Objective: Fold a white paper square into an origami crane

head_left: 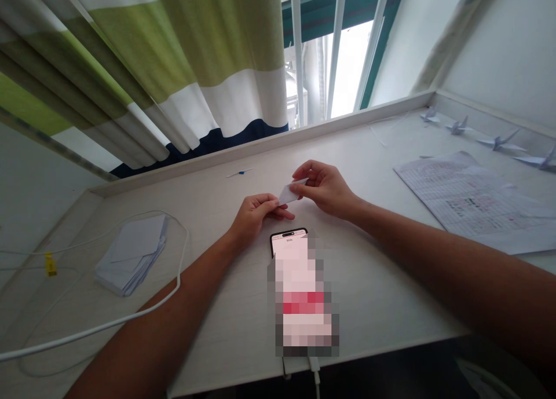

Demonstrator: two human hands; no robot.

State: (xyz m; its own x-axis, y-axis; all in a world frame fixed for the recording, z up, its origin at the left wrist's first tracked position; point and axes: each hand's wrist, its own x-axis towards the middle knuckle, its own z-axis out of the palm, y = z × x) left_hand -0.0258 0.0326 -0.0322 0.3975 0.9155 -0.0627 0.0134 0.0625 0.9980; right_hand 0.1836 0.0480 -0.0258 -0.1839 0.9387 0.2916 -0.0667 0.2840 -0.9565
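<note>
A small folded piece of white paper (pixel 290 194) is held between my two hands, just above the table. My left hand (pixel 256 213) pinches its lower left end between thumb and fingers. At the upper right end, my right hand (pixel 324 187) grips it with thumb and forefinger. Parts of the paper are hidden behind the fingers. Below the hands lies a phone (pixel 299 271) with a lit pink screen, largely blurred out, and a cable plugged into its lower end.
A stack of white paper (pixel 132 254) lies at left, beside a looping white cable (pixel 185 254) with a yellow tag (pixel 51 264). Written sheets (pixel 473 202) lie at right. Several folded paper cranes (pixel 497 141) stand along the table's raised back edge. A curtain (pixel 208 46) hangs behind.
</note>
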